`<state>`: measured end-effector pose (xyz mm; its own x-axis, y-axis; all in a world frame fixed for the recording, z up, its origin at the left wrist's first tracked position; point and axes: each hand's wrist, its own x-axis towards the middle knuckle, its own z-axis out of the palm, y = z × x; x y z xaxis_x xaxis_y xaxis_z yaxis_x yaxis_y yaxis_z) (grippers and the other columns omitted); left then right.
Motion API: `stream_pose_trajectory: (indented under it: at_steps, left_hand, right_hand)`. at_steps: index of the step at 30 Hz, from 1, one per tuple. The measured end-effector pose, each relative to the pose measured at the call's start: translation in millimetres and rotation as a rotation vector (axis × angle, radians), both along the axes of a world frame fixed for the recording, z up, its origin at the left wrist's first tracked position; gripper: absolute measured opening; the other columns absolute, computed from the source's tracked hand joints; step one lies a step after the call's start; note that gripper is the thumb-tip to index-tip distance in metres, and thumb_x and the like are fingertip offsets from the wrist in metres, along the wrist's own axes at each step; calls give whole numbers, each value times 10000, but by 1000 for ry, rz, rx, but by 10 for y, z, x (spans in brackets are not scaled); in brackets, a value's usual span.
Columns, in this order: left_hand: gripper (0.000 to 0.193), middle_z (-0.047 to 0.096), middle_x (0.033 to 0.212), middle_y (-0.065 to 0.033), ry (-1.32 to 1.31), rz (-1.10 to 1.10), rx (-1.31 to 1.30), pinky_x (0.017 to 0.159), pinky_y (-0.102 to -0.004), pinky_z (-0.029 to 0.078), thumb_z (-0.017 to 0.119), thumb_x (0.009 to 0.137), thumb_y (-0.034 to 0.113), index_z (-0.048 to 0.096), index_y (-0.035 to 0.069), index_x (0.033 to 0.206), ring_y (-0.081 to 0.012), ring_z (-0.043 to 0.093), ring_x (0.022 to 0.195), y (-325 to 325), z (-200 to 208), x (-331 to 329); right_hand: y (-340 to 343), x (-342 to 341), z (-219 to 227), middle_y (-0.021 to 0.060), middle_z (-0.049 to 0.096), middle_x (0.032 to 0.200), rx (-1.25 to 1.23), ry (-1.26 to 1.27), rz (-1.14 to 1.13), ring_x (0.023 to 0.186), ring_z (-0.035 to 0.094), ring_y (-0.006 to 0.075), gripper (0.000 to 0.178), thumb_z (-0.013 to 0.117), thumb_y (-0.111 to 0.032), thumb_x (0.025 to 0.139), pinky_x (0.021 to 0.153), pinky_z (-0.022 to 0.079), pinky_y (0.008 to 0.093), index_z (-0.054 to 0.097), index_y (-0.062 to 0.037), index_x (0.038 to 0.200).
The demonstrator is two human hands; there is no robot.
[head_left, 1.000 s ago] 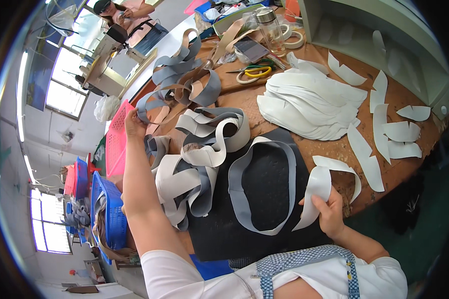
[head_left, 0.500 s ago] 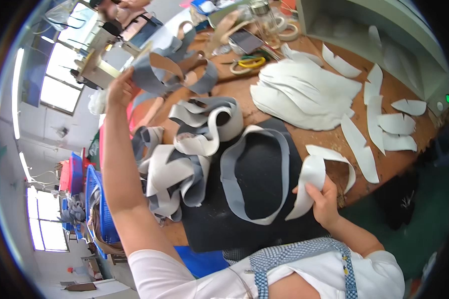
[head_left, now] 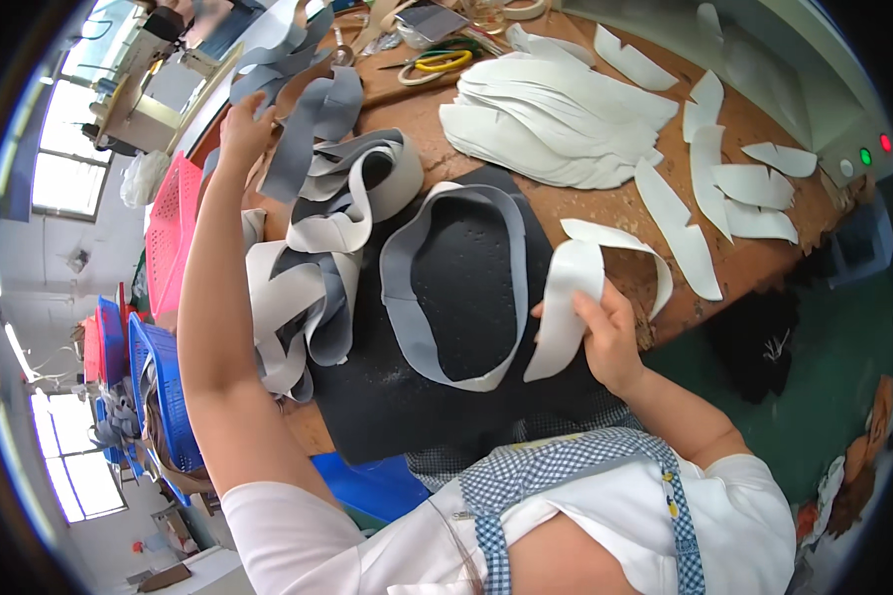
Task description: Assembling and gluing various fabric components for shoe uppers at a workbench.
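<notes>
At the far left of the table my left hand [head_left: 246, 129] is closed at the edge of a loose pile of grey strips [head_left: 313, 109]; its fingertips are partly hidden. Between the thumb and fingers of my right hand [head_left: 610, 337] is a curved white strip [head_left: 571, 297], its far end looping round to the right. Left of that strip, a grey band joined into a ring [head_left: 399, 322] stands on edge on a black mat [head_left: 367, 416]. Several white-and-grey bands [head_left: 298, 293] lie tangled beside the ring, under my left forearm.
Flat white cut pieces [head_left: 566, 119] lie stacked at the back, with several loose ones [head_left: 680, 228] to their right. Yellow-handled scissors [head_left: 445, 61] rest behind the bands. A grey-green machine housing [head_left: 824, 109] borders the right. Pink [head_left: 174, 223] and blue baskets [head_left: 164, 397] stand left.
The view has tilted, shifting the table up and left. My left hand has moved rightward against the grey strips, which it held raised before. My right hand keeps hold of the white strip.
</notes>
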<state>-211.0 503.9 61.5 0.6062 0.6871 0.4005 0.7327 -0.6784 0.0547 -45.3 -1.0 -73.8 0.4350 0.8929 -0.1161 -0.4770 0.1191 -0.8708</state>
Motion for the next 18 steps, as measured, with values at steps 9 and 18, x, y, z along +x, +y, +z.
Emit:
stream_pose_trajectory:
  at_steps: [9,18]
  left_hand:
    - [316,678,1049,-126,-84,-458,-383,833,-360,500,678,862,95,626,69,1173,-265,643,949,-2982,208,257]
    - [530,574,1257,-164,-491,-467,-1004,958,-354,503,701,821,-23,490,-15,1307,-252,605,1144,-4623,-294,169]
  right_hand:
    - [-250,66,193,194,631,1187,-8,109,44,952,677,269,388,388,-209,1018,873,540,382,442,6,1337]
    - [-507,-50,331,82,608,1183,20,135,15,1078,606,158,391,440,-183,1018,904,519,335,458,-8,1366]
